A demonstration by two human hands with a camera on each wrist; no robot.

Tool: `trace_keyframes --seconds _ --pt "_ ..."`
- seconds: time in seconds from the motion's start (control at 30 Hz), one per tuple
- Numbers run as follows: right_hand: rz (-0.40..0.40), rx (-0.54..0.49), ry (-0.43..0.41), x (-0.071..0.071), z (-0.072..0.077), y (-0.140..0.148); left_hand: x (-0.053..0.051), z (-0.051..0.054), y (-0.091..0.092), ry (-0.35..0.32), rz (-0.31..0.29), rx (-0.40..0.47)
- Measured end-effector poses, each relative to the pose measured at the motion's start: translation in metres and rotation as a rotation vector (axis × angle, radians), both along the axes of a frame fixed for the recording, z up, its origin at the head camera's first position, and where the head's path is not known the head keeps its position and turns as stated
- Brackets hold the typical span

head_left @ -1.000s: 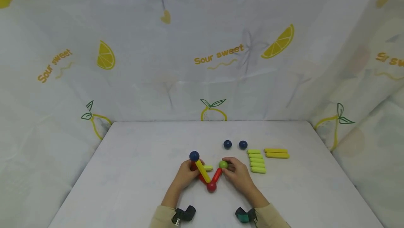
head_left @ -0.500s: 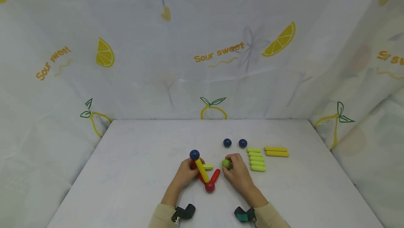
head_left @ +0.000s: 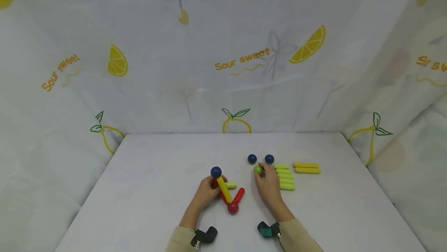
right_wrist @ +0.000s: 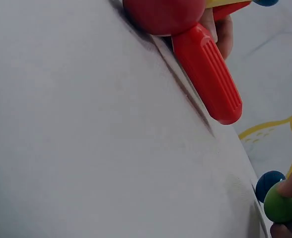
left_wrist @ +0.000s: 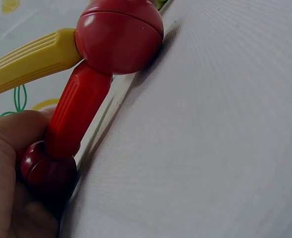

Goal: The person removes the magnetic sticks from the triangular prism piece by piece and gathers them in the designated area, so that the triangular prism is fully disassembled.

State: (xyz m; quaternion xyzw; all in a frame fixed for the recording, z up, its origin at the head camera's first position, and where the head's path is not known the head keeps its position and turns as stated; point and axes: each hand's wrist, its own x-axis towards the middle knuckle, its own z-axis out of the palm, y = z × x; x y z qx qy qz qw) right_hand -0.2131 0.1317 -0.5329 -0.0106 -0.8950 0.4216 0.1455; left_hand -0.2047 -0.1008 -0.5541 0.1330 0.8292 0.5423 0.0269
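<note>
Red-yellow-blue plastic-looking rod-and-ball frame (head_left: 224, 190) sits on the white surface (head_left: 139, 190); your L hand (head_left: 205, 190) has fingers clamped on its dark-red ball (left_wrist: 49, 173), prob. to steady it. Your R hand (head_left: 269, 185), fingers pinching the glossy green ball (head_left: 258, 170), is nr two dark-blue balls (head_left: 252, 159).

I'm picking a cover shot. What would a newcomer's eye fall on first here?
Probably the bright structure of joined rods and balls held by the left hand, lower middle in the head view, with a blue ball at its top. Next, the green ball pinched in the right hand, just in front of two loose blue balls. Behind the table, yellow lemon slices stand out on the pale cloth.
</note>
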Motion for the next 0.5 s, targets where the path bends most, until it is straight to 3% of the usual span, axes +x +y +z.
trace_keyframes --seconds 0.2,0.5 --pt "-0.029 0.018 -0.056 -0.010 -0.002 -0.001 0.004 -0.001 0.003 0.005 0.001 -0.002" --pt "-0.019 0.058 -0.042 -0.015 -0.003 -0.002 0.001 0.001 0.001 0.032 0.008 -0.021"
